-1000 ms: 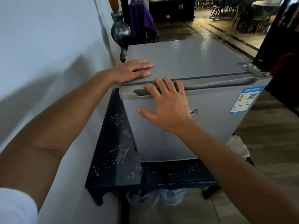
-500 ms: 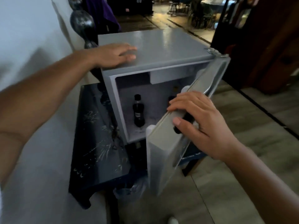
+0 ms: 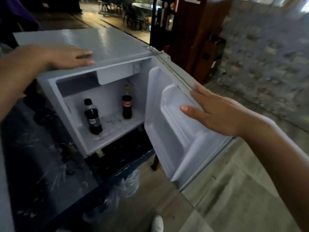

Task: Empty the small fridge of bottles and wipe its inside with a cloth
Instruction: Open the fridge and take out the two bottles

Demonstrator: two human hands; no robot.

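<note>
The small grey fridge (image 3: 107, 42) stands on a dark low table, its door (image 3: 173, 131) swung wide to the right. Inside, two dark soda bottles stand upright: a black-capped bottle (image 3: 92, 117) at the front left and a red-labelled cola bottle (image 3: 127, 104) at the back right. Small crumbs lie on the white fridge floor between them. My left hand (image 3: 66, 56) rests flat on the fridge top near its front edge. My right hand (image 3: 212, 113) is spread open against the inner side of the door near its upper edge. No cloth is in view.
The dark scratched table (image 3: 41, 164) extends left of the fridge. Clear plastic bags (image 3: 123, 186) hang below the table's edge. A white shoe (image 3: 157, 223) stands on the tiled floor. A wooden pillar (image 3: 189, 30) rises behind the door, with chairs and tables further back.
The fridge door went from closed to fully open, swung right by my right hand, which now presses flat on its inner side. The bottles came into view. My left hand stayed on top.
</note>
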